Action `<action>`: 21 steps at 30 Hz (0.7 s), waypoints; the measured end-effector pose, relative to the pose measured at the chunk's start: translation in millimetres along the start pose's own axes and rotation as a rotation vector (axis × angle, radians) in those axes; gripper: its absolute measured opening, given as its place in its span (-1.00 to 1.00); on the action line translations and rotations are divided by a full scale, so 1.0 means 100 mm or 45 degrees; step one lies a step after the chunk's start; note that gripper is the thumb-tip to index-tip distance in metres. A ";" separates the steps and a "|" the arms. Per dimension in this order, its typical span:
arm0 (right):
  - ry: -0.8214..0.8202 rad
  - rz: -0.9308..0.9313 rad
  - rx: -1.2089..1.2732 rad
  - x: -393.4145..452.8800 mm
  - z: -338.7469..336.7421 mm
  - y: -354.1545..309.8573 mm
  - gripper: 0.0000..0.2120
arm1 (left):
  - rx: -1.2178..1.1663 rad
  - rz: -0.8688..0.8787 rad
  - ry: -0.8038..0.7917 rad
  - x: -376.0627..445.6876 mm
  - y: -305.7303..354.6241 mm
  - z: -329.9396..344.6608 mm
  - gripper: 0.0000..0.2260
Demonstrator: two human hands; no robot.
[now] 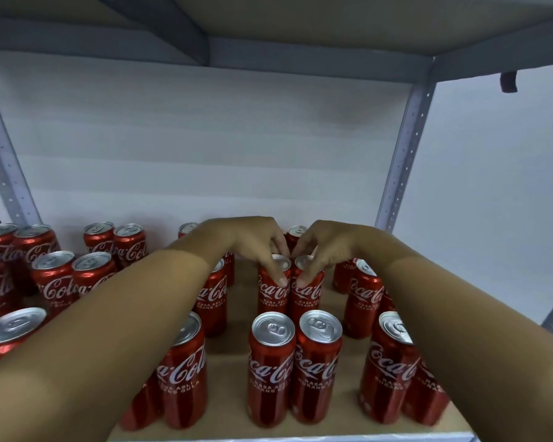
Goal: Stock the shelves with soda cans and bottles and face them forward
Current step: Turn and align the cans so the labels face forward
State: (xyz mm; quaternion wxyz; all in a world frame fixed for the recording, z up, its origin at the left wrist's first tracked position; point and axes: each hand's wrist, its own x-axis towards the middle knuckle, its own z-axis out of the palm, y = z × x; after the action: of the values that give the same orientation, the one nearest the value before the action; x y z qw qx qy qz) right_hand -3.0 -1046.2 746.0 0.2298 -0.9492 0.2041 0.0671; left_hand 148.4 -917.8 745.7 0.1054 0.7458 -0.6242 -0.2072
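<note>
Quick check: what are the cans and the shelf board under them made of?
Cans: likely aluminium, with glossy red printed bodies and bare silvery tops with pull tabs. Shelf board: looks like matte brown fibreboard or wood, flat and dull, with no visible grain; which one is unclear.

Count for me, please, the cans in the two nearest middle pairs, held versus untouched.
Held: 2, left can gripped by the left hand, right can by the right hand
Untouched front cans: 2
Total: 4
</note>
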 end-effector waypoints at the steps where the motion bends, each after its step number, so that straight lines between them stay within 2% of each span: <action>1: 0.026 -0.004 -0.071 -0.01 0.03 -0.02 -0.47 | 0.068 0.003 0.028 -0.01 0.02 0.01 -0.54; 5: 0.094 -0.003 -0.178 -0.03 0.08 -0.06 -0.54 | 0.216 0.028 0.057 -0.07 0.06 0.03 -0.52; 9: 0.108 0.016 -0.201 -0.09 0.10 -0.11 -0.52 | 0.254 0.030 0.041 -0.11 0.07 0.03 -0.53; 16: 0.182 0.052 -0.192 -0.21 0.19 -0.15 -0.32 | 0.178 0.064 0.055 -0.14 0.03 0.09 -0.44; 21: 0.359 0.075 -0.137 -0.39 0.26 -0.18 -0.40 | 0.053 0.173 0.204 -0.25 0.03 0.17 -0.55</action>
State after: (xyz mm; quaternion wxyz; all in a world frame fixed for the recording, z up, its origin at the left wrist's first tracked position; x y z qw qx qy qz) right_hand -31.9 -1005.2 738.8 0.1455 -0.9538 0.2581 -0.0492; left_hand 135.4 -892.2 736.4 0.1532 0.7181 -0.6670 -0.1265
